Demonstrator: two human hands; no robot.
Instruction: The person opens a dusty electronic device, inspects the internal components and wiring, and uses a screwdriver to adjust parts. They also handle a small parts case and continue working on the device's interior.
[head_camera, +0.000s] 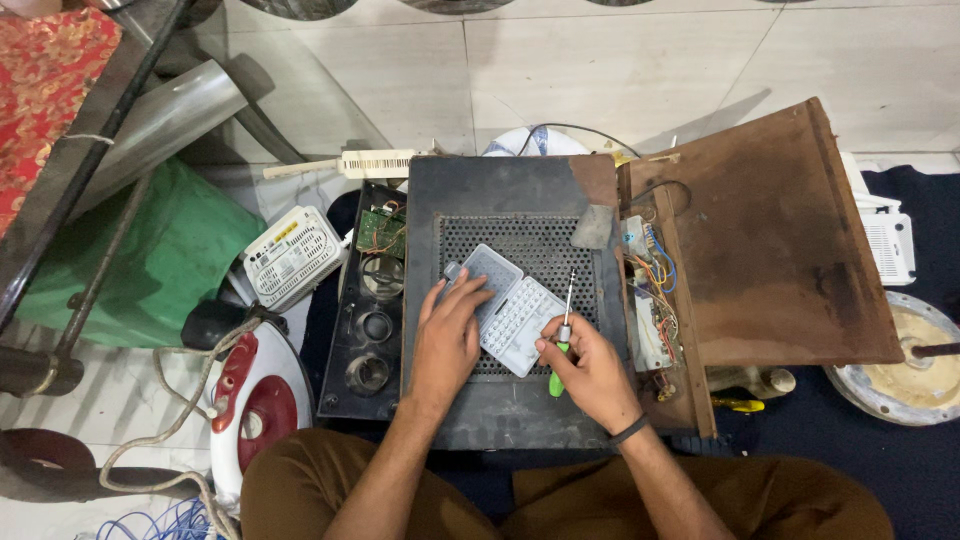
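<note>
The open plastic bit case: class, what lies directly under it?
The bit case rests on a dark metal panel with a perforated grille. The case and left hand cover part of the grille; beneath the panel is hidden.

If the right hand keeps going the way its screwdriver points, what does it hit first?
The right hand holds a green-handled screwdriver pointing up and away over the dark perforated panel. Its tip looks just clear of the open bit case, so the first thing met is probably the grey patch, though height is unclear.
</note>
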